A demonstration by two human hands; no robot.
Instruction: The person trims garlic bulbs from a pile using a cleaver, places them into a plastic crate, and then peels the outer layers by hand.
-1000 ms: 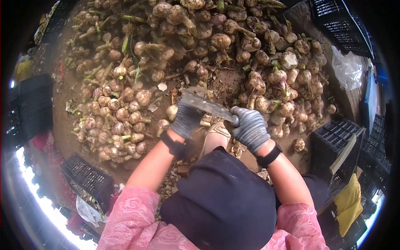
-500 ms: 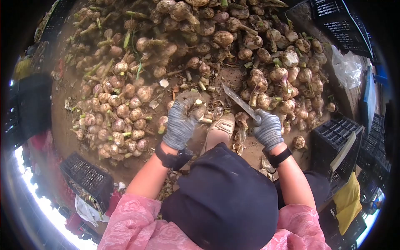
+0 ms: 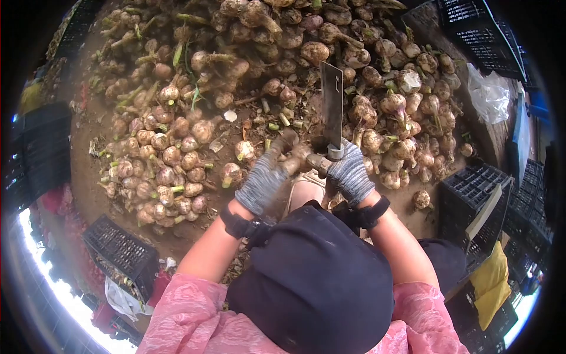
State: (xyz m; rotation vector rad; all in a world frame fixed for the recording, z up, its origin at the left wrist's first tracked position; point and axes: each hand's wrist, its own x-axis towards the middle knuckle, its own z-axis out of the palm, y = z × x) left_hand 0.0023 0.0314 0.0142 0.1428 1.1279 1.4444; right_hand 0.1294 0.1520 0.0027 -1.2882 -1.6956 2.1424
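Note:
My right hand, in a grey knit glove, is closed round the handle of a wide-bladed knife, its blade pointing away from me. My left hand, gloved the same way and blurred at the fingers, is closed on a dirty garlic bulb. The fingertips of the right glove come right up to this bulb, so both hands meet over my shoe. Just beyond my left hand lie a loose garlic bulb with a cut stem and several cut stem pieces.
Ahead and to the right spreads a large heap of garlic with stems. A pile of trimmed bulbs sits at left. Black plastic crates stand on both sides, one crate close at right. A clear plastic bag lies at far right.
My right hand has moved left to meet the left hand, and the knife has swung from slanting left to pointing nearly straight ahead. My left hand has shifted slightly right and turned.

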